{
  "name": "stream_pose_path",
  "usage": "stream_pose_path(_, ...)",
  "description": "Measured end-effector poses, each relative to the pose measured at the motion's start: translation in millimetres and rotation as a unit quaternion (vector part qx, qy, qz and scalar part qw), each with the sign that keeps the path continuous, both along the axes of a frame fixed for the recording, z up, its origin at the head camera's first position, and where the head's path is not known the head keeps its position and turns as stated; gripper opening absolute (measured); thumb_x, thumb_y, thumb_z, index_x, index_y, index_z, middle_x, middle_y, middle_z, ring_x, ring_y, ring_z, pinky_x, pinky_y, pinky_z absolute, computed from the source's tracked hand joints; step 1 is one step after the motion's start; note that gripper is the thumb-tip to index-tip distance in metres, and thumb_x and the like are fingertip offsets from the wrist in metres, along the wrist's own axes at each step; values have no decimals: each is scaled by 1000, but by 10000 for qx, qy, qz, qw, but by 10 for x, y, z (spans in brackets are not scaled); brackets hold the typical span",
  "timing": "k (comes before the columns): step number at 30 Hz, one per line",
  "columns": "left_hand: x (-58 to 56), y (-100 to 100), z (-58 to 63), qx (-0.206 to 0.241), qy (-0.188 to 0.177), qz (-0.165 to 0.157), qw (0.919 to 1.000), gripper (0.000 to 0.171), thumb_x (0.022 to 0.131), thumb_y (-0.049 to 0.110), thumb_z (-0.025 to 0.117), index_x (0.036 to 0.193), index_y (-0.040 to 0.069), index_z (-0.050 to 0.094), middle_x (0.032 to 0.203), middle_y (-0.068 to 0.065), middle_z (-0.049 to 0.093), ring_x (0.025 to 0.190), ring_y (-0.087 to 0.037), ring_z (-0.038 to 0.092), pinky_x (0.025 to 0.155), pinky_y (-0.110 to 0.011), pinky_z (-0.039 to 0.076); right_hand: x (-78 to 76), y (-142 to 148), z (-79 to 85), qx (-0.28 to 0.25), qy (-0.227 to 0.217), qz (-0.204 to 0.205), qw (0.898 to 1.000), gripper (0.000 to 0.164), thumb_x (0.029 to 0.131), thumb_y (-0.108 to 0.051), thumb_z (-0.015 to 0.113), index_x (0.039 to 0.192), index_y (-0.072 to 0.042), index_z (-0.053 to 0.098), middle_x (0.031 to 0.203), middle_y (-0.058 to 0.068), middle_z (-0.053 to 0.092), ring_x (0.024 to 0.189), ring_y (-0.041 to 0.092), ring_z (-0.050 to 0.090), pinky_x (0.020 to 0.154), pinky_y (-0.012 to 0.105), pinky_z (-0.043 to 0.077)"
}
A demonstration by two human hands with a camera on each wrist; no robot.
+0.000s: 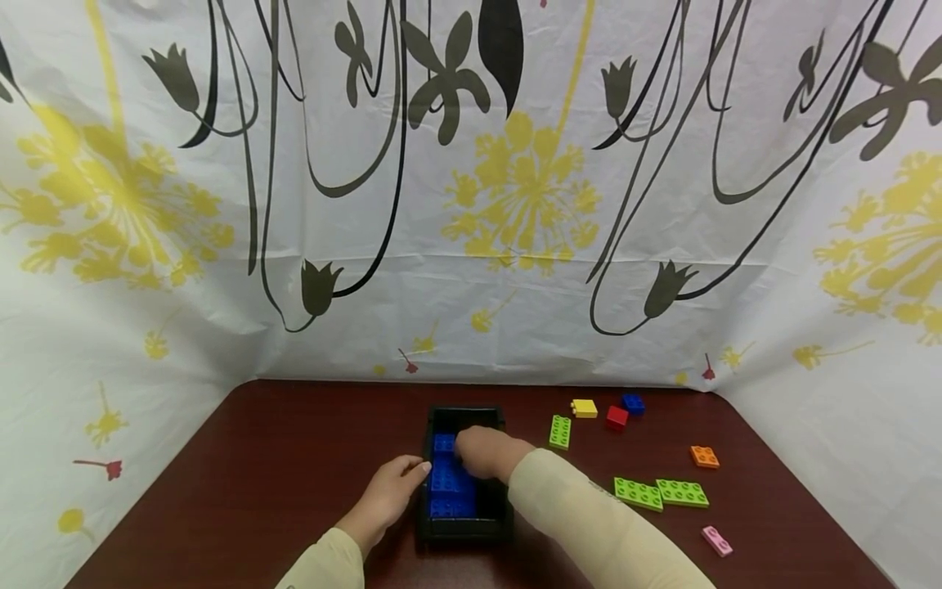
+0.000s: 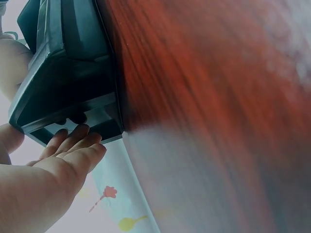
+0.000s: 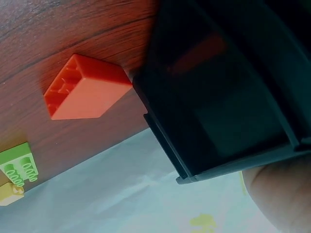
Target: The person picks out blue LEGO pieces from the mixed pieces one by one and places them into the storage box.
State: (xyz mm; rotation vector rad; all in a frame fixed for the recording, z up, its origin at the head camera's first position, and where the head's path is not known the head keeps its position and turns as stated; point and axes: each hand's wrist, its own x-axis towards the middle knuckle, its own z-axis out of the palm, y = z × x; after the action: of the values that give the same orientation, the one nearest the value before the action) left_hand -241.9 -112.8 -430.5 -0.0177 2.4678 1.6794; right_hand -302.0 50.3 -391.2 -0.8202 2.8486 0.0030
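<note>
A black plastic bin (image 1: 465, 532) stands on the table with several blue toy bricks (image 1: 450, 483) inside. My left hand (image 1: 390, 491) grips the bin's left wall; in the left wrist view the thumb lies at the rim, and the fingers (image 2: 80, 150) bend against the bin's outer side. My right hand (image 1: 482, 451) reaches over the right wall into the bin near the blue bricks. Its fingertips are hidden, so what they hold does not show. An orange-red block (image 3: 104, 90) lies beside the bin in the right wrist view.
On the table's right side lie two green bricks (image 1: 639, 494) end to end, a pink brick (image 1: 717, 541) and an orange brick (image 1: 704, 456). Farther back are a green brick (image 1: 560, 432), yellow brick (image 1: 585, 408), red brick (image 1: 617, 417) and blue brick (image 1: 633, 403). A patterned curtain (image 1: 515, 327) hangs behind.
</note>
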Motion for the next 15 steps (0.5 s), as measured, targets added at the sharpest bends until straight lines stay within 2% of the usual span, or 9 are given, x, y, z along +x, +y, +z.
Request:
stream_pose_path(10, 4, 6, 27, -142, -3, 12, 9999, 51, 101, 34, 51, 132, -7, 51, 133, -26, 52, 123, -44, 49, 93, -56, 46, 45, 4, 15, -117, 162, -10, 9998, 15, 94, -12, 61, 81, -12, 67, 71, -3, 57, 60, 11, 48, 58, 26, 46)
stream_pose_path(15, 18, 1, 42, -247, 47, -3, 9997, 51, 101, 33, 51, 132, -7, 51, 134, -27, 51, 122, -44, 49, 92, -55, 47, 41, 28, 18, -206, 169, -35, 9996, 15, 96, -12, 59, 85, -13, 69, 73, -2, 59, 60, 11, 49, 57, 26, 45)
